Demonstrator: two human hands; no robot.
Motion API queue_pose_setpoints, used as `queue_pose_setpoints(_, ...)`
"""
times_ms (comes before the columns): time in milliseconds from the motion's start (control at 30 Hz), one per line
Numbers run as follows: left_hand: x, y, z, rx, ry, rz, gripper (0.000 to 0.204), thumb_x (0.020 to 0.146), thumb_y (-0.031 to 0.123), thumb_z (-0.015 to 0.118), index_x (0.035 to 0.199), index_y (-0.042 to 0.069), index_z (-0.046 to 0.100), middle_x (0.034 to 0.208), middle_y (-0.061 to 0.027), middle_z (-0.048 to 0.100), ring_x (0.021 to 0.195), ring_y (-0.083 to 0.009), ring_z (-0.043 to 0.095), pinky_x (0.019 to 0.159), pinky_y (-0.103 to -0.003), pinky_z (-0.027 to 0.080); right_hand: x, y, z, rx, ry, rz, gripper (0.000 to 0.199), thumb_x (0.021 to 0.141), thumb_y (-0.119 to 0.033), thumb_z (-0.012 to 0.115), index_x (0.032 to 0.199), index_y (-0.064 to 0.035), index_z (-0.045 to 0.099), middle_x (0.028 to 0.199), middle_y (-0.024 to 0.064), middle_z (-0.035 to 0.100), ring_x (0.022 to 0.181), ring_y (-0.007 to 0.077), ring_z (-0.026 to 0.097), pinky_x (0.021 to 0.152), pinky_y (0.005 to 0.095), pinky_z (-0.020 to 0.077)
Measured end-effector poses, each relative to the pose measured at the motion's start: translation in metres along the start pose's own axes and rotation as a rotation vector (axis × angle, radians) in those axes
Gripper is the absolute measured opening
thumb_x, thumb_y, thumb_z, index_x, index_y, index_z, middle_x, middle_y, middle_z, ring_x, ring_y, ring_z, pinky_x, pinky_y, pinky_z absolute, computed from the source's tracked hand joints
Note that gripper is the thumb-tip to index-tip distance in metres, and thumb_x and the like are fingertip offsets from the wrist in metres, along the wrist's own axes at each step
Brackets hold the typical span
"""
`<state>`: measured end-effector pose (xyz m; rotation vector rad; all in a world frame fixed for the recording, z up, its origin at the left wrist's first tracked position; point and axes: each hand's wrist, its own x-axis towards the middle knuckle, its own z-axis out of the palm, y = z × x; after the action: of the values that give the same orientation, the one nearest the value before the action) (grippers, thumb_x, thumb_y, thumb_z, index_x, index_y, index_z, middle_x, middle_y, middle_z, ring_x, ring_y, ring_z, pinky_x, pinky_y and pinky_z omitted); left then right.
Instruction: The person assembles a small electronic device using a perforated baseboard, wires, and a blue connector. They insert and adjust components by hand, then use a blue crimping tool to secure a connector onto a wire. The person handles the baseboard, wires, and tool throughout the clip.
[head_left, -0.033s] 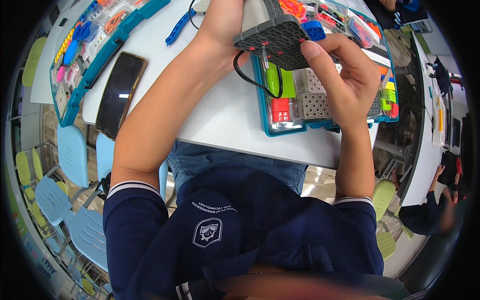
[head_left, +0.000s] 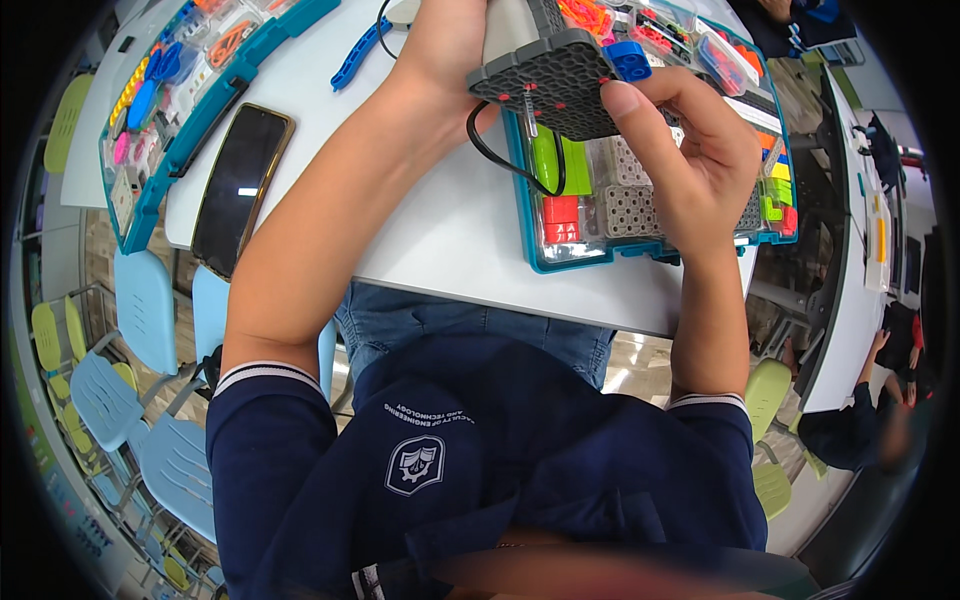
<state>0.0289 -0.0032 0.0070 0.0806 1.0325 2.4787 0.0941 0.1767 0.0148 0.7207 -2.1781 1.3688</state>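
Up at the top edge, my left hand [head_left: 440, 65] holds a construction-kit assembly, its fingers mostly hidden behind it. A dark grey honeycomb plate [head_left: 550, 85] forms the assembly's near face, tilted, with several small red pins and a clear rod sticking out. On the plate's right corner presses the thumb of my right hand [head_left: 700, 165], its index finger bent behind a blue connector block [head_left: 628, 60]. Whether that block is fixed to the plate I cannot tell. A black cable [head_left: 482, 150] loops down below the plate.
Under my right hand stands a teal-rimmed parts case [head_left: 565, 262] with grey, red and green pieces. Another teal case [head_left: 185, 150] lies at the far left, beside a dark phone [head_left: 240, 185] on the white table [head_left: 450, 235]. Blue chairs [head_left: 150, 310] stand to the left; people [head_left: 860, 420] are at the right.
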Motion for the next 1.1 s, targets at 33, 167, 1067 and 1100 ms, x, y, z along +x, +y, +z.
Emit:
queue_pose_setpoints(33, 0.003, 0.001, -0.001, 0.021, -0.002, 0.012, 0.032, 0.085, 0.017, 0.054, 0.100, -0.009, 0.064, 0.091, -0.0179, 0.072, 0.076, -0.0242, 0.071, 0.074, -0.032, 0.059, 0.002, 0.002, 0.001, -0.006, 0.009, -0.003, 0.017, 0.083, -0.013, 0.081, 0.079, 0.0007, 0.071, 0.064, 0.0015, 0.063, 0.059, 0.0067, 0.058, 0.056, 0.0234, 0.0458)
queue_pose_setpoints(167, 0.005, 0.001, -0.004, -0.019, -0.052, -0.023, 0.031, 0.085, 0.017, 0.054, 0.100, -0.008, 0.065, 0.090, -0.0171, 0.072, 0.075, -0.0234, 0.070, 0.074, -0.032, 0.059, 0.003, 0.001, 0.002, -0.002, 0.026, -0.001, 0.017, 0.084, -0.012, 0.081, 0.077, 0.0006, 0.072, 0.062, 0.0003, 0.063, 0.058, 0.0053, 0.057, 0.055, 0.0223, 0.0447)
queue_pose_setpoints(1067, 0.004, 0.003, -0.001, -0.141, -0.080, -0.043, 0.038, 0.085, 0.019, 0.052, 0.108, -0.010, 0.061, 0.097, -0.0203, 0.071, 0.081, -0.0268, 0.072, 0.078, -0.035, 0.061, -0.003, 0.009, 0.015, 0.202, -0.082, 0.112, 0.020, 0.090, -0.015, 0.079, 0.097, -0.0011, 0.067, 0.080, 0.0019, 0.069, 0.073, 0.0049, 0.061, 0.067, 0.0225, 0.0491)
queue_pose_setpoints(1100, 0.004, 0.003, -0.002, -0.143, -0.083, -0.043, 0.038, 0.085, 0.019, 0.052, 0.108, -0.010, 0.061, 0.097, -0.0202, 0.071, 0.081, -0.0268, 0.072, 0.078, -0.035, 0.061, -0.003, 0.008, 0.014, 0.207, -0.104, 0.139, 0.020, 0.090, -0.015, 0.078, 0.098, -0.0009, 0.067, 0.080, 0.0018, 0.069, 0.073, 0.0049, 0.061, 0.067, 0.0223, 0.0494)
